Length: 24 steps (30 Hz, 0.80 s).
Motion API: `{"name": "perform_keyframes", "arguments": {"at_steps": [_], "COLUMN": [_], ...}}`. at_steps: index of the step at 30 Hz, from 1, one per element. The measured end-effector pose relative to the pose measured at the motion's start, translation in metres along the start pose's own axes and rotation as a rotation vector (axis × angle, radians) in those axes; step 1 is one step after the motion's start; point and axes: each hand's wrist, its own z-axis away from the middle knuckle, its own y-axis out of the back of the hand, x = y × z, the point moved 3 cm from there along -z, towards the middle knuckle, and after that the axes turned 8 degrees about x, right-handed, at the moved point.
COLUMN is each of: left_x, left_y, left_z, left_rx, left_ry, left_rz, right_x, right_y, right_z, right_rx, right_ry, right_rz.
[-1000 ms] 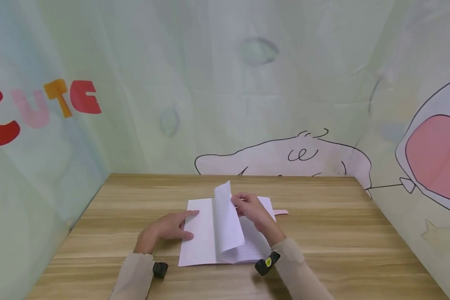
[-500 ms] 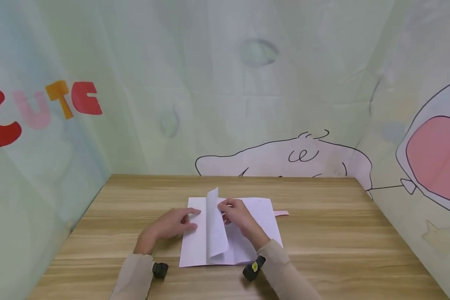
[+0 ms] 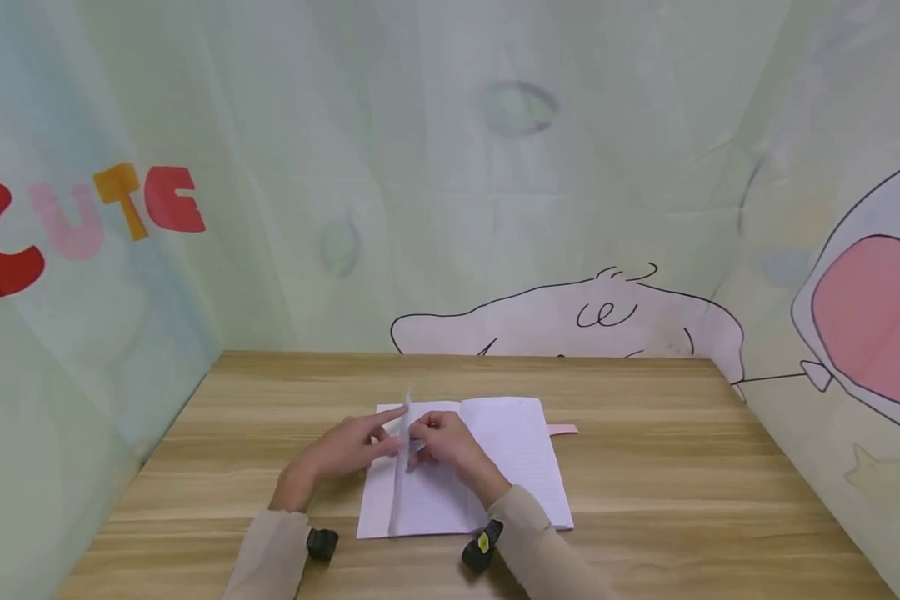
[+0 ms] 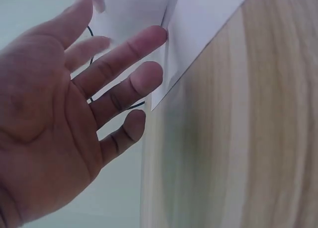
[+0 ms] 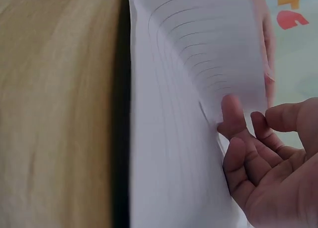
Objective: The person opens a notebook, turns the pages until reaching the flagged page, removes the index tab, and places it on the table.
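Observation:
An open notebook [image 3: 517, 454] with lined pages lies on the table. One page [image 3: 399, 496] stands nearly upright over its left half, seen edge-on in the head view. My right hand [image 3: 450, 446] pinches this page near its free edge. In the right wrist view, the lifted page [image 5: 228, 44] curves up from the book, with the right thumb and fingers at its corner. From the left, my left hand [image 3: 341, 450] reaches over the notebook's left side, index fingertip at the raised page. The left wrist view shows the left fingers [image 4: 121, 54] spread and mostly straight beside the paper.
A pink strip [image 3: 562, 429] sticks out from the notebook's right side. The wood-grain table [image 3: 645, 467] ends at printed cloth walls [image 3: 307, 208] at the back and sides. Black wrist cameras [image 3: 482, 547] sit at both sleeves.
My right hand has moved left, carrying the page from the right half over to the left half. The left hand stays nearly in place, its index finger now meeting the page.

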Motion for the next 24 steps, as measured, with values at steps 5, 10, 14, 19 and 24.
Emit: {"name": "perform_keyframes", "arguments": {"at_steps": [5,10,14,19,24], "left_x": [-0.001,-0.003,-0.006,-0.008,-0.01], "left_y": [0.0,0.002,0.002,0.0,-0.003], "left_z": [0.001,0.002,0.001,-0.001,-0.001], "left_rx": [0.005,0.006,0.008,-0.001,-0.02], "left_ry": [-0.038,-0.059,-0.058,-0.055,-0.019], "left_rz": [-0.009,-0.036,-0.067,-0.113,-0.136], "right_x": [0.0,-0.002,-0.007,-0.011,-0.007], "right_y": [-0.007,-0.009,-0.007,0.001,0.013], "right_z": [0.004,0.01,0.015,0.019,0.019], "right_rx": [-0.034,-0.073,-0.094,-0.099,-0.094], "right_ry": [0.02,0.027,0.055,0.083,0.085], "right_rz": [0.042,0.067,0.091,0.121,0.129]}}
